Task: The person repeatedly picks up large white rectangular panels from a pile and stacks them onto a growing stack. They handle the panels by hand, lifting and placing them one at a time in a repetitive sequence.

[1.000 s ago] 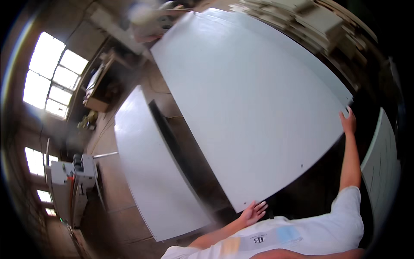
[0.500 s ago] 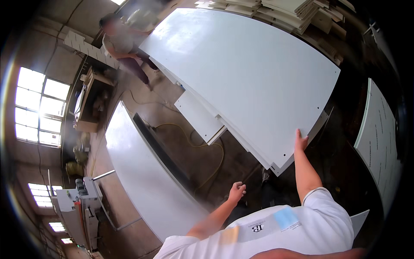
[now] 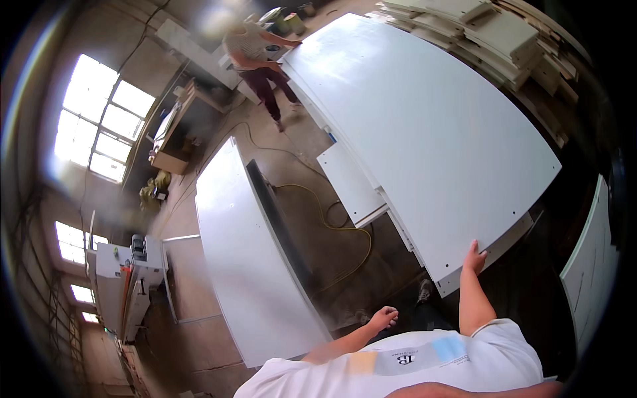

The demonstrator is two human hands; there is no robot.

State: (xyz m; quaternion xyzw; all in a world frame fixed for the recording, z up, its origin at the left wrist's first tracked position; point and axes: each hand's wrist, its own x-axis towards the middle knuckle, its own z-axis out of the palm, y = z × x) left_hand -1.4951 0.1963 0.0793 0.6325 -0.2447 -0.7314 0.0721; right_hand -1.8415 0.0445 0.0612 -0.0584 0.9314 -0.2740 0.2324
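Observation:
A large white panel (image 3: 424, 139) lies flat on top of a stack, with small dark holes near its near edge. My right hand (image 3: 474, 257) grips that near edge, one digit on the top face and the other fingers partly hidden by the edge. My left hand (image 3: 383, 320) hangs in front of my body, apart from the panels, with its fingers curled and nothing visible in them. Under the big panel, a smaller white board (image 3: 352, 182) juts out to the left. At the far left end, another person (image 3: 255, 60) has hands at the panel's edge.
Left of me lies another long white panel (image 3: 249, 265), with a dark strip (image 3: 279, 219) along its side. A yellow cable (image 3: 358, 242) loops over the floor between the stacks. White boards (image 3: 497, 33) are piled at far right; another panel (image 3: 587, 265) stands at right. A machine (image 3: 123, 285) is at left.
The whole view has swung, so the panels and the other person appear farther right and lower. My right hand stays on the panel's near edge; my left hand remains curled in front of me.

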